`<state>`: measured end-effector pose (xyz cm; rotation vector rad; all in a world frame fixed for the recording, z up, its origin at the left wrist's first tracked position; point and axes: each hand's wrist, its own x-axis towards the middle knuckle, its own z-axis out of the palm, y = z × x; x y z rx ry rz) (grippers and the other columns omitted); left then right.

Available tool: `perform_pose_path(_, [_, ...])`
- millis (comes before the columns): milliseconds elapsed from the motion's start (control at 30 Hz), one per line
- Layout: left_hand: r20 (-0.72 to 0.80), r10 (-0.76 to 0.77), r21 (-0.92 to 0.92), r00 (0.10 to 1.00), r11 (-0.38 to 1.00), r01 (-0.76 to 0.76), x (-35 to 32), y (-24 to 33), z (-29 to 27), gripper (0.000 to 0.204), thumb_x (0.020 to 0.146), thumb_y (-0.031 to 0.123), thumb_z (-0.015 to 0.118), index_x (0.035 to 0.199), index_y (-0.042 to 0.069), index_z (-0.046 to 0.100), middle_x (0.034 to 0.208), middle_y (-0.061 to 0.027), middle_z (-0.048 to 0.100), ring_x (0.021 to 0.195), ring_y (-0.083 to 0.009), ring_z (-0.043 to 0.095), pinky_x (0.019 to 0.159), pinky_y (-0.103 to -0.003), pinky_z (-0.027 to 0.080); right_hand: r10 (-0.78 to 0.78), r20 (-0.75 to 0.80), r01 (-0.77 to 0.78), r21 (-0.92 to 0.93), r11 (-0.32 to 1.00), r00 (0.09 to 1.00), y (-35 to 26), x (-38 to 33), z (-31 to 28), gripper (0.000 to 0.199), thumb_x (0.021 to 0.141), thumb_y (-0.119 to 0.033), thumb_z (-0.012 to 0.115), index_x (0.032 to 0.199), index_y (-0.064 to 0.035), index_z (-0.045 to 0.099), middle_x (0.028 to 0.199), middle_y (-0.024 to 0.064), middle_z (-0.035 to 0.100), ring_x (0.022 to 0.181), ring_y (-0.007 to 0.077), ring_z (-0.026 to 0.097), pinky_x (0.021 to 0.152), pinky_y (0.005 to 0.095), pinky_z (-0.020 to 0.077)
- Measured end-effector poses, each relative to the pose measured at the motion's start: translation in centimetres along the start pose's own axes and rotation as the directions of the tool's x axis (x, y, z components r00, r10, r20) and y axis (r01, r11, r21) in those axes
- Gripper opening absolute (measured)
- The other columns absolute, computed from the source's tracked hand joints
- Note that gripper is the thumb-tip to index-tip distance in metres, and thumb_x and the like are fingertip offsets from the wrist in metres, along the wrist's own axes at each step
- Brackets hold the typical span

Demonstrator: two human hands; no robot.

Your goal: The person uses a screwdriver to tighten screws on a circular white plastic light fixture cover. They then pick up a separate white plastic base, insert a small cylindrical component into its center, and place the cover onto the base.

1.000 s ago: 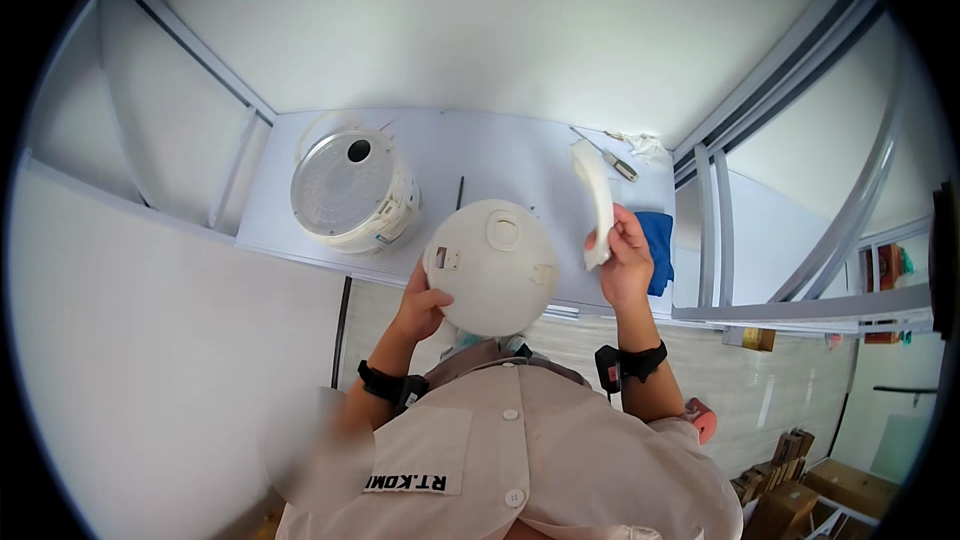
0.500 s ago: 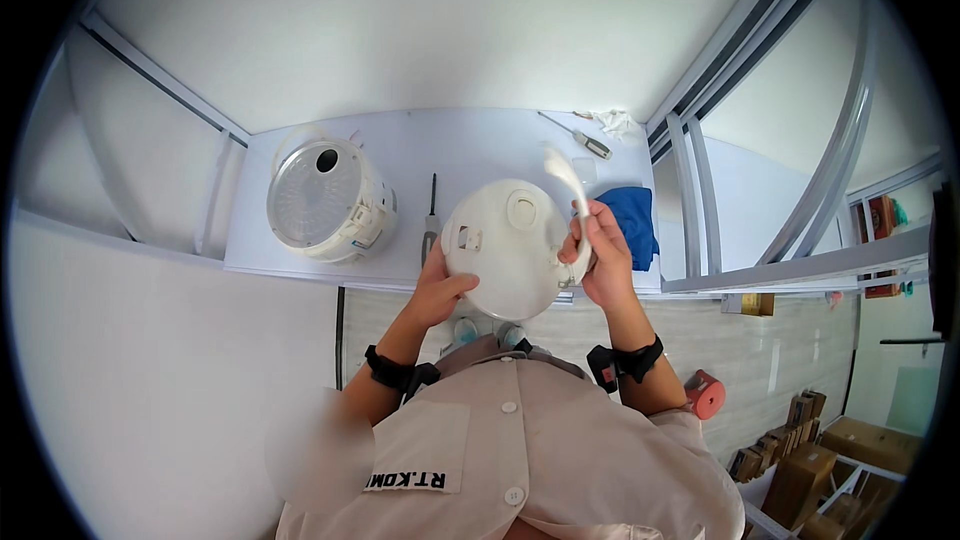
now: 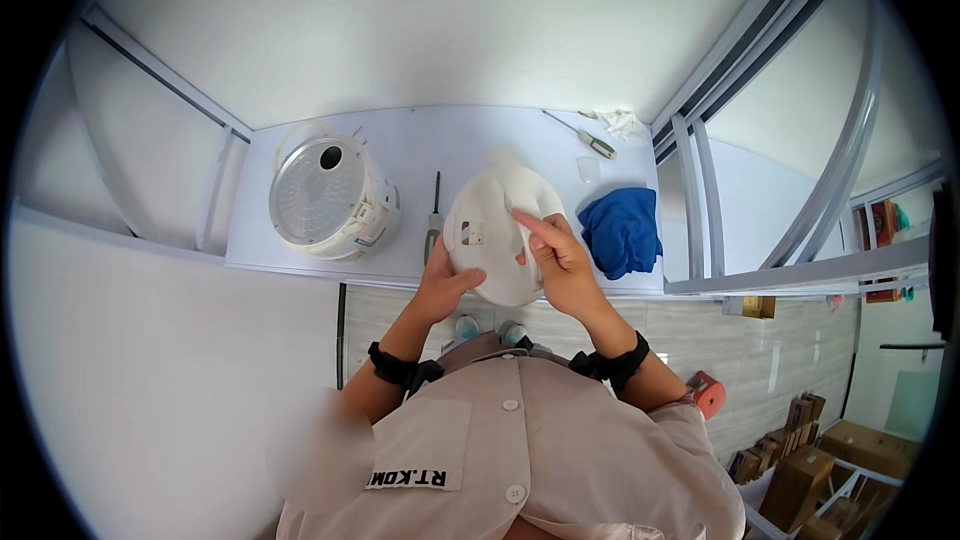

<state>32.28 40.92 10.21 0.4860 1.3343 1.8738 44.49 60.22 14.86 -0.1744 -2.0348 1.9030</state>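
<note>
Seen from above, a person in a pale buttoned shirt stood at a white worktop set in a corner of white walls. Both hands held a round white plastic lid tilted up on edge over the front of the worktop. The left hand was closed on its lower left rim, thumb across the face. The right hand pressed against its right side, fingers partly spread and one fingertip laid across the surface; whether it truly clamped the rim could not be told. To the left stood a white rice cooker, well apart from the lid. A dark-handled tool lay between the two, just beside the lid. A crumpled blue cloth lay just right of the right hand, and a screwdriver and a scrap of white tissue rested near the back wall. The lid seemed carried mostly by the left hand, so a loosened grip could let it slip over the worktop's front edge, or swing into the tool and knock it off.
</note>
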Motion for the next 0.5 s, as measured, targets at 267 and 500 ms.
perform_pose_path(267, [-0.049,0.022,0.021,0.999,1.000,-0.021,-0.6,-0.5,-1.2,0.093,0.078,-0.011,0.062,0.163,0.009,0.030,0.147,-0.0075,0.054,0.133,-0.0202,0.055,0.104,-0.036,0.051,0.051,0.251,-0.014,-0.145,0.989,0.967,-1.4,1.1,0.3,0.048,0.095,0.009,0.051,0.135,-0.0094,0.071,0.106,0.0119,0.057,0.098,0.0255,0.060,0.090,0.0332,0.0489])
perform_pose_path(500, [-0.031,0.029,0.002,0.999,1.000,-0.029,-0.5,-1.2,-2.4,0.099,0.078,-0.006,0.064,0.167,0.013,0.025,0.157,-0.0079,0.049,0.146,-0.0238,0.048,0.119,-0.037,0.042,0.082,0.290,0.037,-0.382,0.923,0.954,-0.8,2.2,0.7,0.063,0.086,0.009,0.052,0.146,-0.0093,0.063,0.122,0.0186,0.066,0.117,0.0370,0.065,0.099,0.0423,0.0508])
